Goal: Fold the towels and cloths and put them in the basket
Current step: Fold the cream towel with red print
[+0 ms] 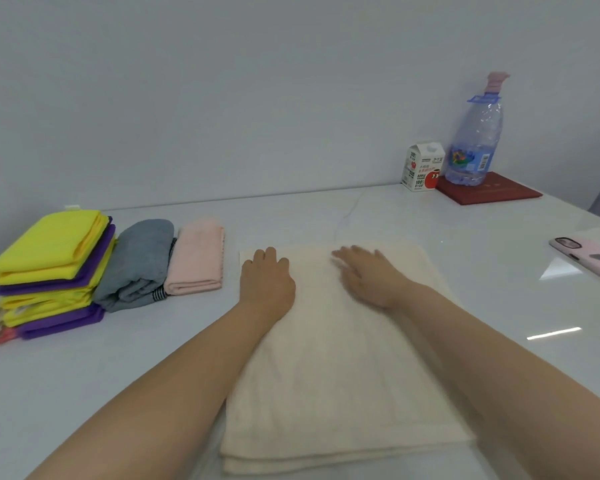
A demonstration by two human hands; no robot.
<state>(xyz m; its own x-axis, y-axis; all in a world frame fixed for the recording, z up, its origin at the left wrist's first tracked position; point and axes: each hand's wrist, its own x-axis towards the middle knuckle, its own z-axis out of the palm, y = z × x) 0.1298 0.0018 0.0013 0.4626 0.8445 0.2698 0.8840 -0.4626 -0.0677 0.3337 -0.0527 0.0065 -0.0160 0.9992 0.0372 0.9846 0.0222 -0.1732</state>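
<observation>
White table [430, 237]: L hand [267, 282], R hand [368, 271] flat on cream towel [343, 375]; carton [421, 168] "APPLE 100%".

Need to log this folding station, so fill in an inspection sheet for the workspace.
Surface: white table, glossy.
Job's things: cream towel folded in front; yellow and purple cloth stack, grey towel, pink towel folded at left; no basket seen.
Clutter: juice carton, water bottle on red booklet, phone at right.
Hands: left hand and right hand rest flat on the cream towel.
Cables: thin white line behind the towel, perhaps a cable.
Surroundings: plain pale wall.
</observation>
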